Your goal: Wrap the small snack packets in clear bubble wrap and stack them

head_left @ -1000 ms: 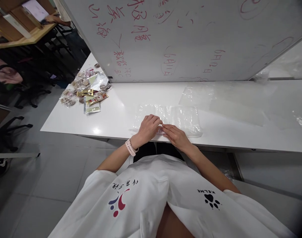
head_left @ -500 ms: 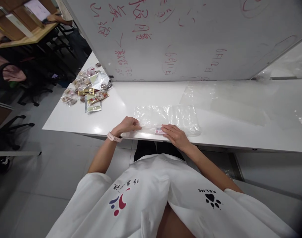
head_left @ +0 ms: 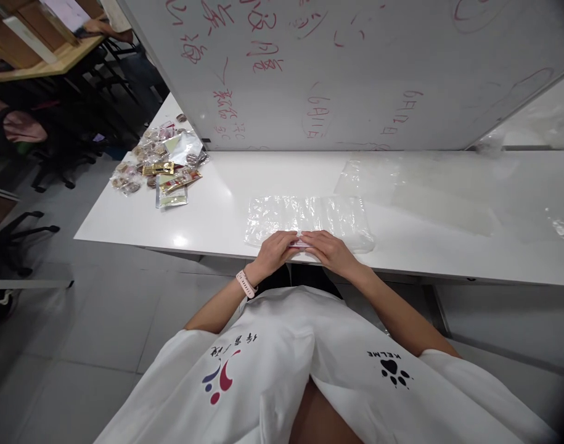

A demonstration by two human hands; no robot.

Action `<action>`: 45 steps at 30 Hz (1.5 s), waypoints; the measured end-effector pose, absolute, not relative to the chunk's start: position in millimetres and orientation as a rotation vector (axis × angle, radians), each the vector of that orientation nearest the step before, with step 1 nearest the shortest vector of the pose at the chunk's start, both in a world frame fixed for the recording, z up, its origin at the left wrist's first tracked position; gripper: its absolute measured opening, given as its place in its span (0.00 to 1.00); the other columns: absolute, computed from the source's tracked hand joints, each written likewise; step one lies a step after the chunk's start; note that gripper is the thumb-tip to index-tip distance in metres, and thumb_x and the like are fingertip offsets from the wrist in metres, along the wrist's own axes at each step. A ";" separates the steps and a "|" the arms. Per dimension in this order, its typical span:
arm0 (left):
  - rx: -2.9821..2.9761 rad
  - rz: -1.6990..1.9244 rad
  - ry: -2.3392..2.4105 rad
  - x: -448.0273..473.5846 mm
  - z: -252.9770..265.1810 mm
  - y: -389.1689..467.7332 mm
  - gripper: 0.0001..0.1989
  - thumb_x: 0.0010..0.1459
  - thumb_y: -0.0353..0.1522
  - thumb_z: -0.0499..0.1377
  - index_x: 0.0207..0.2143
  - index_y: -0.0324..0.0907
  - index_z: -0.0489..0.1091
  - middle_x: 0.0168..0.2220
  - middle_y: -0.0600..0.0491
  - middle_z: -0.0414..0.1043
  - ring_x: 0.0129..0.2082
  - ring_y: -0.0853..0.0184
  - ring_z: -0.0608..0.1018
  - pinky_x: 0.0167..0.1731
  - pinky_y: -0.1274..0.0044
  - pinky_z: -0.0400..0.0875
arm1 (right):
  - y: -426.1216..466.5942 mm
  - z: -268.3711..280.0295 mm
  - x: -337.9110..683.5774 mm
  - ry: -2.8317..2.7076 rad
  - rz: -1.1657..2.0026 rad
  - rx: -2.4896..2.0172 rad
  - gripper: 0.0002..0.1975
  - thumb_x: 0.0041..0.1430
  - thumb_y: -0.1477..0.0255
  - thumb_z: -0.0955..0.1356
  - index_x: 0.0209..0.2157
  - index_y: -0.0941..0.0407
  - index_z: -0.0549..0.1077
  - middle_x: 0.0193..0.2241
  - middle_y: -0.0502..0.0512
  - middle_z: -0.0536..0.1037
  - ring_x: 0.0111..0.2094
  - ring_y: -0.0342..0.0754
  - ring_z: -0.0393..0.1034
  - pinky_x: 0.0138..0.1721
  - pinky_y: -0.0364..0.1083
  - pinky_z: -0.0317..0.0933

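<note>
From where I stand, both hands are bent closed over a small pale piece with a pinkish edge [head_left: 301, 243], the left hand [head_left: 275, 251] at its left end and the right hand [head_left: 328, 250] at its right; whether the thumbs press from beneath I can't make out. It sits at the front edge of the white table [head_left: 138, 225], against the near side of a clear plastic sheet [head_left: 304, 213] spread behind the knuckles.

That edge is my worry: if the fingers loosened, the small piece could tip over it towards the lap. The plastic looks thin and creased, so uneven pressure from the two hands might skew it or trap folds, and nothing I see holds its far corners down. Another clear sheet [head_left: 443, 194] lies close to its right corner; a sideways pull could make them catch. The packets [head_left: 159, 166] by the table's left end seem safely apart.
</note>
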State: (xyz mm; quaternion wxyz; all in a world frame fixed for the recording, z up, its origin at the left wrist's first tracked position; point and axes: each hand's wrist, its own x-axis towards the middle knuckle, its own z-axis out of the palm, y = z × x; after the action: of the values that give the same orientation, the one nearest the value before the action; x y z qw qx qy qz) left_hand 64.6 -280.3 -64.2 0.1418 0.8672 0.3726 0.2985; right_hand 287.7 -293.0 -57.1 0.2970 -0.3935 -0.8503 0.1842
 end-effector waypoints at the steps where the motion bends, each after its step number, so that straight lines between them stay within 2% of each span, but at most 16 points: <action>1: 2.537 0.816 1.088 62.4 -62.4 -273.9 0.15 0.68 0.41 0.54 0.49 0.43 0.70 0.44 0.45 0.77 0.46 0.60 0.78 0.46 0.67 0.73 | -288.2 -54.3 289.4 -2.281 0.521 -1.065 0.18 0.72 0.63 0.59 0.55 0.50 0.74 0.51 0.56 0.79 0.51 0.53 0.73 0.50 0.55 0.70; 5: 2.689 0.629 1.201 61.0 -49.4 -251.3 0.17 0.69 0.42 0.51 0.43 0.41 0.74 0.36 0.46 0.78 0.46 0.57 0.76 0.50 0.63 0.67 | -265.0 -40.3 293.8 -2.418 0.595 -1.218 0.21 0.73 0.59 0.56 0.53 0.50 0.75 0.44 0.56 0.81 0.43 0.52 0.75 0.42 0.51 0.67; 9: 2.785 0.510 1.271 68.5 -40.5 -237.8 0.19 0.71 0.41 0.47 0.39 0.41 0.74 0.38 0.47 0.77 0.46 0.58 0.73 0.57 0.59 0.58 | -248.7 -33.4 291.2 -2.501 0.487 -1.359 0.23 0.74 0.61 0.54 0.48 0.53 0.77 0.40 0.56 0.81 0.41 0.52 0.71 0.36 0.47 0.60; 14: 2.795 0.494 1.358 74.7 -42.5 -227.4 0.20 0.72 0.38 0.44 0.35 0.41 0.73 0.42 0.47 0.75 0.47 0.59 0.70 0.61 0.57 0.51 | -244.5 -37.9 284.0 -2.472 0.062 -1.432 0.23 0.74 0.64 0.55 0.41 0.58 0.78 0.36 0.61 0.79 0.38 0.53 0.65 0.39 0.50 0.54; 17: 2.768 0.517 1.378 75.7 -46.9 -221.9 0.19 0.71 0.36 0.45 0.34 0.42 0.72 0.41 0.47 0.73 0.47 0.58 0.70 0.61 0.56 0.51 | -246.0 -43.1 279.2 -2.356 -0.088 -1.386 0.20 0.73 0.67 0.57 0.41 0.58 0.78 0.40 0.62 0.79 0.40 0.54 0.65 0.41 0.51 0.53; 20: 2.711 0.579 1.417 76.7 -50.4 -218.3 0.17 0.69 0.35 0.46 0.32 0.43 0.71 0.41 0.46 0.72 0.47 0.56 0.70 0.61 0.54 0.52 | -247.2 -50.8 275.3 -2.300 -0.084 -1.272 0.19 0.73 0.74 0.56 0.43 0.55 0.78 0.45 0.59 0.79 0.45 0.53 0.66 0.45 0.51 0.55; 23: 2.645 0.654 1.456 79.0 -52.1 -217.2 0.15 0.69 0.34 0.47 0.35 0.43 0.70 0.43 0.44 0.71 0.49 0.54 0.70 0.62 0.51 0.50 | -245.2 -60.5 273.9 -2.283 -0.007 -1.244 0.19 0.72 0.75 0.56 0.46 0.54 0.77 0.45 0.58 0.80 0.44 0.52 0.67 0.45 0.52 0.57; 27: 2.594 0.741 1.452 84.4 -53.8 -216.3 0.12 0.68 0.33 0.47 0.43 0.43 0.70 0.50 0.43 0.70 0.55 0.53 0.69 0.64 0.49 0.47 | -240.2 -69.9 273.9 -2.254 0.043 -1.308 0.19 0.73 0.71 0.56 0.45 0.55 0.78 0.42 0.59 0.80 0.42 0.53 0.67 0.43 0.53 0.58; 32: 2.534 0.714 1.487 87.3 -53.3 -213.3 0.12 0.68 0.33 0.48 0.42 0.44 0.71 0.52 0.42 0.72 0.59 0.49 0.68 0.64 0.45 0.45 | -242.4 -73.3 270.4 -2.213 -0.005 -1.383 0.20 0.73 0.66 0.57 0.44 0.56 0.78 0.40 0.59 0.80 0.41 0.53 0.67 0.41 0.52 0.57; 35: 2.379 0.962 1.655 79.4 -44.8 -225.8 0.14 0.66 0.38 0.54 0.51 0.45 0.69 0.63 0.41 0.62 0.67 0.45 0.58 0.64 0.43 0.42 | -245.8 -75.5 267.5 -2.175 -0.028 -1.412 0.19 0.73 0.62 0.58 0.46 0.57 0.77 0.41 0.59 0.80 0.41 0.54 0.68 0.40 0.51 0.57; 37: 2.092 1.257 1.811 69.5 -37.9 -247.3 0.23 0.65 0.40 0.57 0.60 0.46 0.62 0.69 0.40 0.53 0.71 0.47 0.51 0.66 0.45 0.45 | -246.8 -77.5 266.1 -2.160 -0.023 -1.416 0.19 0.73 0.63 0.59 0.46 0.56 0.77 0.42 0.59 0.80 0.41 0.54 0.68 0.40 0.51 0.57; 38: 1.871 1.387 1.856 63.9 -35.4 -261.5 0.27 0.64 0.41 0.58 0.63 0.47 0.58 0.69 0.40 0.51 0.71 0.48 0.51 0.66 0.47 0.49 | -247.0 -78.3 265.6 -2.154 -0.014 -1.416 0.18 0.73 0.64 0.59 0.47 0.56 0.77 0.42 0.59 0.80 0.41 0.54 0.68 0.40 0.51 0.58; 40: 1.341 1.489 1.790 53.5 -33.2 -292.3 0.29 0.64 0.41 0.58 0.64 0.49 0.54 0.68 0.41 0.55 0.69 0.52 0.59 0.64 0.54 0.61 | -247.0 -79.5 264.7 -2.139 0.014 -1.414 0.18 0.73 0.65 0.58 0.47 0.55 0.77 0.42 0.60 0.79 0.41 0.54 0.67 0.41 0.52 0.58; 42: 0.875 1.406 1.579 46.6 -34.0 -318.4 0.25 0.63 0.41 0.60 0.60 0.50 0.59 0.63 0.42 0.63 0.63 0.55 0.69 0.59 0.58 0.70 | -247.3 -79.6 263.7 -2.124 0.039 -1.412 0.18 0.73 0.65 0.58 0.48 0.55 0.77 0.43 0.60 0.79 0.42 0.55 0.66 0.42 0.53 0.59; 45: 0.502 1.232 1.291 44.5 -35.6 -331.5 0.16 0.60 0.41 0.64 0.47 0.45 0.69 0.53 0.42 0.73 0.55 0.55 0.77 0.55 0.60 0.75 | -248.9 -77.5 262.0 -2.109 0.056 -1.412 0.18 0.73 0.66 0.58 0.48 0.54 0.77 0.46 0.60 0.78 0.44 0.55 0.65 0.43 0.53 0.58</action>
State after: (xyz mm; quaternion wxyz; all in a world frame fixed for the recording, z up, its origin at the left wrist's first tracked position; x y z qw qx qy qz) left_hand 44.5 -331.5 -35.6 0.6003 0.2166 0.5571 0.5314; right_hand 262.0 -248.9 -77.5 0.2967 -0.5312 -0.7933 0.0212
